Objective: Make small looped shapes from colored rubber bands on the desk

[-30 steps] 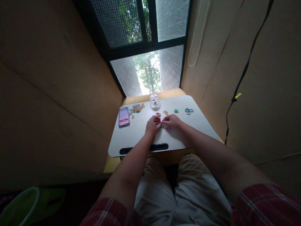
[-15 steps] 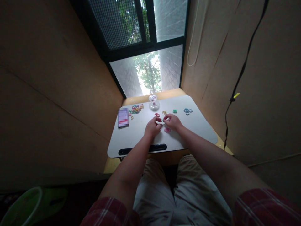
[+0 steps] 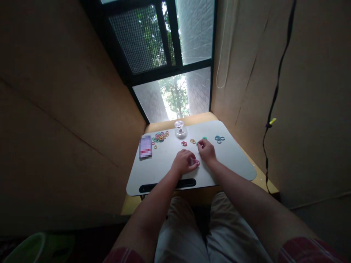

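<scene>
My left hand (image 3: 185, 162) is low over the white table, its thumb and fingers curved around the pink rings (image 3: 197, 163); whether they grip one is too small to tell. My right hand (image 3: 206, 149) pinches a small green ring (image 3: 197, 144) at its fingertips. Just behind that hand a green group of rings (image 3: 204, 138) is partly hidden. Yellow rings (image 3: 192, 141) and red rings (image 3: 184, 144) lie to its left, blue rings (image 3: 219, 139) to its right. A mixed pile of coloured rings (image 3: 161, 137) is at the back left.
On the white table (image 3: 164, 164) stand a clear container (image 3: 180, 130) at the back and a pixelated purple card or packet (image 3: 145, 147) at the left. A black slot (image 3: 189, 183) runs along the front edge. A dark cable (image 3: 278, 80) hangs at the right.
My hands have moved apart. The left came nearer to me, to the pink rings; the right moved slightly right with the green ring, near the green group. The view has tilted up.
</scene>
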The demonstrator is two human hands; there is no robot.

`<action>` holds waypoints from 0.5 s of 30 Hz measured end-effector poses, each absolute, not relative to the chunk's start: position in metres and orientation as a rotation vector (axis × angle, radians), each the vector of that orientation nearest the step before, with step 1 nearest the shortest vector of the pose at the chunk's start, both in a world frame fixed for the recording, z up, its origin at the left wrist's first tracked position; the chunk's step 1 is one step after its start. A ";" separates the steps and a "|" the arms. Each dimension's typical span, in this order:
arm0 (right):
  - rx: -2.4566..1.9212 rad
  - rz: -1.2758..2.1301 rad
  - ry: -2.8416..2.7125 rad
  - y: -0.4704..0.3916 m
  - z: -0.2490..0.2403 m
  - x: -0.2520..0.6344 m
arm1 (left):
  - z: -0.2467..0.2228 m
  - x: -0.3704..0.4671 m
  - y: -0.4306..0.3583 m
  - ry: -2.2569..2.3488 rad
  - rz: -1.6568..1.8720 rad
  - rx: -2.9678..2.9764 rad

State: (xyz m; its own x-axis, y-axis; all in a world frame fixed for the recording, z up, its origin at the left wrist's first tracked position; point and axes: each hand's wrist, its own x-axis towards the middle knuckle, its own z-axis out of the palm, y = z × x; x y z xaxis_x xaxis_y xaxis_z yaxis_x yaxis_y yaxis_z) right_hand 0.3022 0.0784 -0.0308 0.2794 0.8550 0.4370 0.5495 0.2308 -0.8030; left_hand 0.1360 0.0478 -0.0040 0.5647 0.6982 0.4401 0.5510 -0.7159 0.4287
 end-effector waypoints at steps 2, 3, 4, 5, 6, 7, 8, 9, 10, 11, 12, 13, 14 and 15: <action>-1.441 0.341 -1.368 0.078 -0.030 0.303 | -0.004 0.139 0.047 1.022 0.862 2.590; -1.439 0.343 -1.366 0.078 -0.030 0.303 | -0.005 0.140 0.048 1.028 0.859 2.603; -1.438 0.346 -1.367 0.078 -0.029 0.303 | -0.006 0.141 0.049 1.039 0.855 2.616; -1.438 0.350 -1.365 0.078 -0.029 0.303 | -0.007 0.142 0.051 1.050 0.844 2.629; -1.440 0.354 -1.357 0.078 -0.029 0.303 | -0.007 0.143 0.054 1.058 0.826 2.643; -1.442 0.356 -1.343 0.079 -0.029 0.303 | -0.008 0.144 0.057 1.064 0.800 2.657; -1.444 0.359 -1.327 0.080 -0.029 0.303 | -0.008 0.146 0.059 1.071 0.770 2.669; -1.445 0.361 -1.306 0.081 -0.029 0.303 | -0.007 0.149 0.062 1.084 0.741 2.678; -1.445 0.363 -1.286 0.082 -0.029 0.303 | -0.006 0.151 0.065 1.106 0.718 2.681; -1.444 0.366 -1.267 0.083 -0.029 0.304 | -0.004 0.155 0.066 1.140 0.706 2.676; -1.441 0.370 -1.247 0.082 -0.028 0.305 | -0.002 0.158 0.067 1.182 0.708 2.663; -1.436 0.377 -1.224 0.081 -0.026 0.306 | 0.001 0.160 0.066 1.227 0.731 2.641; -1.426 0.387 -1.201 0.077 -0.025 0.307 | 0.004 0.162 0.063 1.272 0.774 2.609; -1.406 0.401 -1.185 0.072 -0.022 0.307 | 0.006 0.163 0.059 1.310 0.833 2.568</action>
State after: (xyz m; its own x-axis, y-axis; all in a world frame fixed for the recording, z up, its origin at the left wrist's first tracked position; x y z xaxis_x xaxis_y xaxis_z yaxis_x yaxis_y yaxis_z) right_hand 0.3075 0.0720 -0.0225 0.4226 0.8176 0.3911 0.4115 0.2114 -0.8865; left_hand 0.1629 0.0586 0.0064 0.4673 0.7824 0.4117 0.7044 -0.6109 0.3615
